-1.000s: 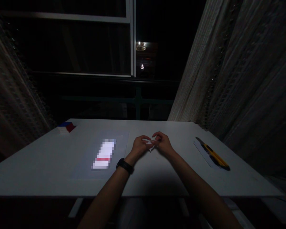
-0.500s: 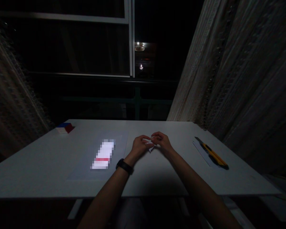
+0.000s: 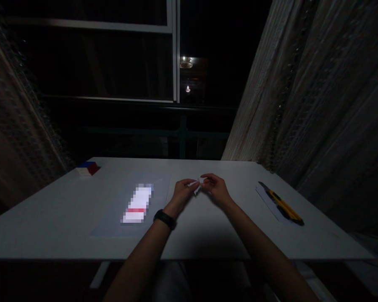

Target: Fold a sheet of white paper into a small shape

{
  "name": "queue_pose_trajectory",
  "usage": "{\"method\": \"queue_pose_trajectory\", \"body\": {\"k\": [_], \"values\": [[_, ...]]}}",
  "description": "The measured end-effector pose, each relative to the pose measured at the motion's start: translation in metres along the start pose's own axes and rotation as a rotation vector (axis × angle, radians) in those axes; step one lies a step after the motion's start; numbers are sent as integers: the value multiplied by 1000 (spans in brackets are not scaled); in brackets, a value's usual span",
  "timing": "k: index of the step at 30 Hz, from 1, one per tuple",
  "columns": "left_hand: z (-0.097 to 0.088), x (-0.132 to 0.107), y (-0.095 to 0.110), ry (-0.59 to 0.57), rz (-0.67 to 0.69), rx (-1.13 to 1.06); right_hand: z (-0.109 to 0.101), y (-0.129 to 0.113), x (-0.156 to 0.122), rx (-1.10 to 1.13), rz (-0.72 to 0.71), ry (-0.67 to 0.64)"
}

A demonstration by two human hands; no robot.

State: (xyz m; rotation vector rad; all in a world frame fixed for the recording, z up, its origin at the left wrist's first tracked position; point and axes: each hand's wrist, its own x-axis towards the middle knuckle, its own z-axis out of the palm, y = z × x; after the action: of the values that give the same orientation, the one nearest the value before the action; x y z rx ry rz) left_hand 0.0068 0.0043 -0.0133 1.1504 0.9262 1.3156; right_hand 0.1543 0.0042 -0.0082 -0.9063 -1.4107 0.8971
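A small folded piece of white paper (image 3: 197, 189) is held between my two hands, a little above the middle of the white table. My left hand (image 3: 184, 193), below a black wristband (image 3: 164, 219), pinches its left side between thumb and fingers. From the other side, my right hand (image 3: 214, 187) grips the paper with thumb and fingertips, the index finger curved over the top. The fingers cover part of the paper, and dim light hides its exact folds.
On the white table (image 3: 208, 239), a lit phone with a blurred screen (image 3: 138, 204) rests on a paper sheet (image 3: 105, 224) at left. A colored cube (image 3: 87, 168) sits at the far left corner. A yellow-black utility knife (image 3: 283, 204) lies over white paper (image 3: 266, 199) at right.
My left fingers have shifted on the folded paper, and more of it shows between the hands. Its lower tip has turned slightly left and up. The view has shifted slightly.
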Motion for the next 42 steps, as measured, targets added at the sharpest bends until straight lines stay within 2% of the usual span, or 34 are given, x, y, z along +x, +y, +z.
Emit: {"method": "queue_pose_trajectory", "body": {"k": [3,12,16,21,29,33,38,42], "values": [[1,0,0,14,41,66,2,1,-1,-3,-8,1],[-2,4,0,176,193,378,7,1,-4,-95,-12,0],[0,0,5,165,266,495,6,0,-4,-43,36,4],[1,-5,10,129,322,533,5,1,-2,17,68,4],[0,-4,7,103,328,501,3,2,-1,5,81,1],[-1,-2,5,100,310,470,3,2,-3,-97,14,28],[-2,0,5,20,229,325,4,-2,-6,-187,-162,47],[-3,0,4,-36,147,191,3,-4,-8,-265,-162,68]]}}
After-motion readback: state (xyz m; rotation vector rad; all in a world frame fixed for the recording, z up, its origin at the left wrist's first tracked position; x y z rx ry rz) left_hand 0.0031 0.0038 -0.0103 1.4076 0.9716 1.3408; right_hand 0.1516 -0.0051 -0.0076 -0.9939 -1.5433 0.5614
